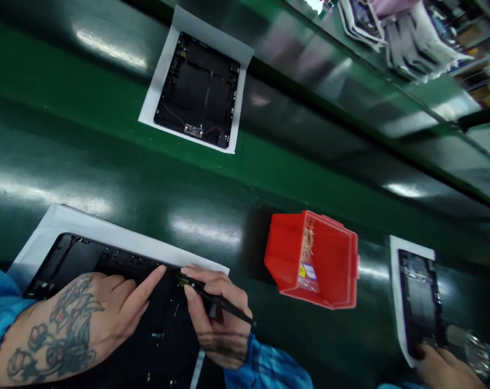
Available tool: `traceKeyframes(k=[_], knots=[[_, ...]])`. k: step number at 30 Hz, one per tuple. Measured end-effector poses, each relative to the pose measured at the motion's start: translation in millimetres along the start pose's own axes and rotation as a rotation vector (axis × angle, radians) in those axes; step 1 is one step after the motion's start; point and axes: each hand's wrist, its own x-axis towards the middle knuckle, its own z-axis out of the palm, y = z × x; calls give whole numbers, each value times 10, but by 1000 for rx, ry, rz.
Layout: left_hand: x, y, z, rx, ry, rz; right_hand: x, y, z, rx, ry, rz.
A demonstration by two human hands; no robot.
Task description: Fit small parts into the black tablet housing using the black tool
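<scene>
Two black tablet frames: nearer one (163,346) under spread left grip (86,324) and right grip (216,319) pinching a black tool (228,305); farther one (198,89) untouched.

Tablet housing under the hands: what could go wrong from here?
The black pen-like tool in the right hand has its tip at the edge of the black tablet housing, close to the fingers of the left hand. A slip could scratch the housing or jab a finger. The white sheet under the housing might also slide on the glossy green surface.
</scene>
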Motion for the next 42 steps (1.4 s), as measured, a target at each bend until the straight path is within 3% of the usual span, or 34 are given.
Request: traceKeyframes(k=[7, 13, 24, 31, 34, 37, 42], knots=[[110, 45, -65, 210, -13, 65, -16, 7, -5, 5, -11, 38], [120, -6, -72, 189, -14, 105, 3, -24, 59, 37, 81, 47], [34, -57, 7, 252, 10, 121, 134, -83, 160, 51, -35, 138], [-1, -10, 80, 220, 74, 47, 176, -30, 233, 60, -77, 48], [-7, 15, 78, 274, -3, 68, 203, -26, 246, 61, -79, 30], [-11, 6, 55, 287, -98, 99, 244, -61, 239, 128, -26, 97], [0, -68, 3, 231, -140, 160, 256, -102, 136, 210, 158, 258]])
